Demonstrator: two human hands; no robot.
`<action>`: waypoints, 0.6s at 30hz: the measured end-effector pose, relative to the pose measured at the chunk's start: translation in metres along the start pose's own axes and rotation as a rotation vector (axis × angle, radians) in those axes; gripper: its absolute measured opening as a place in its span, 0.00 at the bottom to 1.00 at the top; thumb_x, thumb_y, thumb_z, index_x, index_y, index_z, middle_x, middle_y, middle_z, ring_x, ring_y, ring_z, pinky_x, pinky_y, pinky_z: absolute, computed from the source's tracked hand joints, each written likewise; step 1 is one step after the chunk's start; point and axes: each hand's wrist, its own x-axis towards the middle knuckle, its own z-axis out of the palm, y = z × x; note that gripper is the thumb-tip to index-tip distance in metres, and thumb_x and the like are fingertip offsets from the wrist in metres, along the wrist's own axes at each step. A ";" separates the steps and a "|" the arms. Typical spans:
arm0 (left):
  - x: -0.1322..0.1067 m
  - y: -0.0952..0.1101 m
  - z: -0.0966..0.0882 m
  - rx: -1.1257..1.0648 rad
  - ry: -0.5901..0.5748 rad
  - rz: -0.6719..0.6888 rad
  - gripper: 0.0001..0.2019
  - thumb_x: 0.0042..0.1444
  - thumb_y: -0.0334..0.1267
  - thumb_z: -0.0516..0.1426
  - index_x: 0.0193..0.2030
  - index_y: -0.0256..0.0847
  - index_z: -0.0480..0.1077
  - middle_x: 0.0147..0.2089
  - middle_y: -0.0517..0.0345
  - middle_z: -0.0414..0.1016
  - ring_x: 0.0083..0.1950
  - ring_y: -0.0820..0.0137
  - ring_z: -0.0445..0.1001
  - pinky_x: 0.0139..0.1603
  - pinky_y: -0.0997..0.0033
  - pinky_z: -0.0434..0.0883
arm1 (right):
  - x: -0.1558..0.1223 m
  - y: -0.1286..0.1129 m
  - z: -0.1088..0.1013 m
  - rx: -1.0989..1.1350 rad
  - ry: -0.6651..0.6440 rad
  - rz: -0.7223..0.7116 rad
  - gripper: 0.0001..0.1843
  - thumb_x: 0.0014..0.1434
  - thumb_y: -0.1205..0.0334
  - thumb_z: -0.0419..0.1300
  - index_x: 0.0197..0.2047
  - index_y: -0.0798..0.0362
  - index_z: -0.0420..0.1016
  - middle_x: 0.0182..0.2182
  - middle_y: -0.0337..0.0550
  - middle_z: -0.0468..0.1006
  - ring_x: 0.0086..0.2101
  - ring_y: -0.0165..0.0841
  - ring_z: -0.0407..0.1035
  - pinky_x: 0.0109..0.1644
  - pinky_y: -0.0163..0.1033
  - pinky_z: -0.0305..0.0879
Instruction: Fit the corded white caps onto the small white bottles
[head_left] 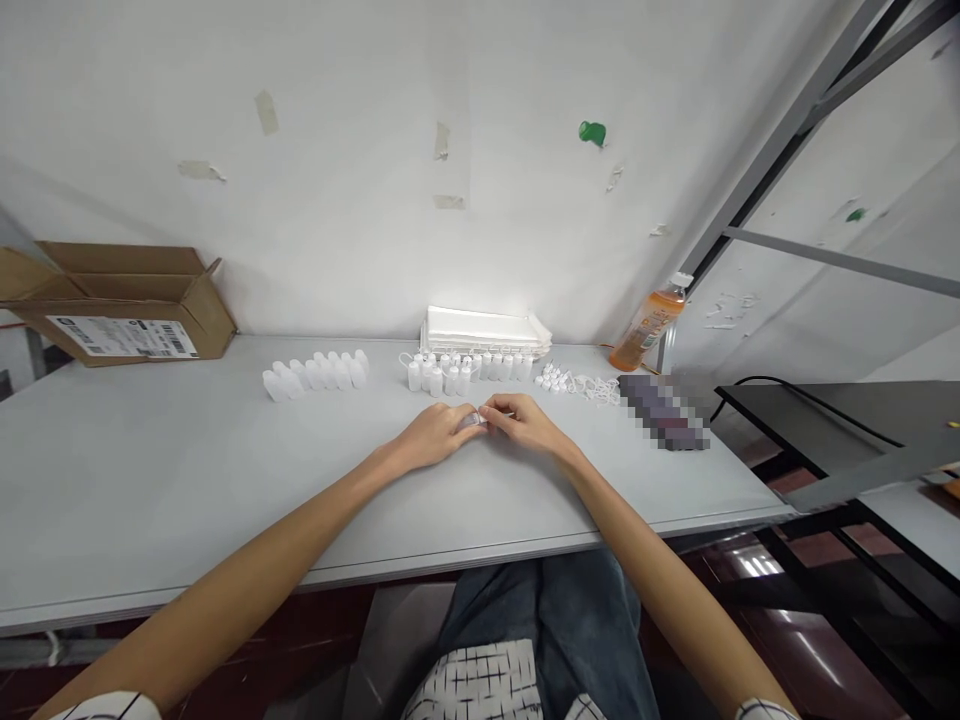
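My left hand [439, 433] and my right hand [523, 419] meet at the middle of the grey table [150, 470], fingers closed together on a small clear bottle [472, 421]. Behind them stands a cluster of small white bottles [465, 372]. A second row of white bottles [316, 374] lies further left. Small white caps [577, 383] are scattered to the right of the cluster.
A stack of white bags or sheets [480, 328] lies against the wall. An open cardboard box [124, 300] sits at the far left. An orange drink bottle [649, 328] leans at the right, near a pixelated dark object [664, 410]. A metal frame [795, 130] rises at the right.
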 end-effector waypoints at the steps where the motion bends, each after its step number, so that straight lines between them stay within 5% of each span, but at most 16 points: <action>1: 0.000 0.000 0.000 0.002 -0.001 0.004 0.20 0.64 0.52 0.47 0.43 0.38 0.71 0.24 0.60 0.68 0.26 0.70 0.64 0.30 0.71 0.57 | 0.001 0.000 0.001 -0.020 -0.004 0.010 0.22 0.63 0.48 0.51 0.25 0.55 0.69 0.21 0.39 0.71 0.25 0.29 0.63 0.34 0.36 0.59; 4: 0.001 0.000 -0.001 -0.010 0.004 0.011 0.21 0.64 0.53 0.46 0.42 0.38 0.70 0.24 0.60 0.67 0.25 0.70 0.64 0.29 0.71 0.56 | 0.001 -0.002 0.003 -0.003 -0.003 0.037 0.26 0.64 0.46 0.48 0.22 0.54 0.66 0.20 0.39 0.70 0.25 0.29 0.63 0.34 0.36 0.59; 9: 0.002 -0.001 0.000 0.002 -0.001 -0.002 0.21 0.63 0.54 0.46 0.39 0.38 0.69 0.24 0.60 0.67 0.26 0.70 0.64 0.28 0.72 0.56 | 0.000 -0.005 0.003 0.070 -0.019 0.017 0.18 0.61 0.48 0.53 0.30 0.54 0.68 0.23 0.38 0.71 0.26 0.30 0.66 0.34 0.36 0.60; 14: 0.001 0.002 0.003 0.044 0.020 0.018 0.21 0.64 0.54 0.45 0.42 0.39 0.69 0.27 0.58 0.71 0.28 0.68 0.67 0.31 0.71 0.58 | 0.001 -0.002 0.005 -0.028 -0.041 0.042 0.27 0.65 0.44 0.46 0.21 0.53 0.61 0.18 0.37 0.66 0.23 0.29 0.60 0.32 0.36 0.57; 18: 0.001 0.002 0.000 -0.037 0.015 0.016 0.21 0.64 0.53 0.44 0.42 0.39 0.69 0.25 0.60 0.69 0.26 0.70 0.65 0.30 0.71 0.58 | -0.001 -0.005 0.003 0.010 -0.040 0.018 0.26 0.65 0.44 0.45 0.24 0.53 0.64 0.18 0.37 0.67 0.23 0.29 0.61 0.32 0.36 0.57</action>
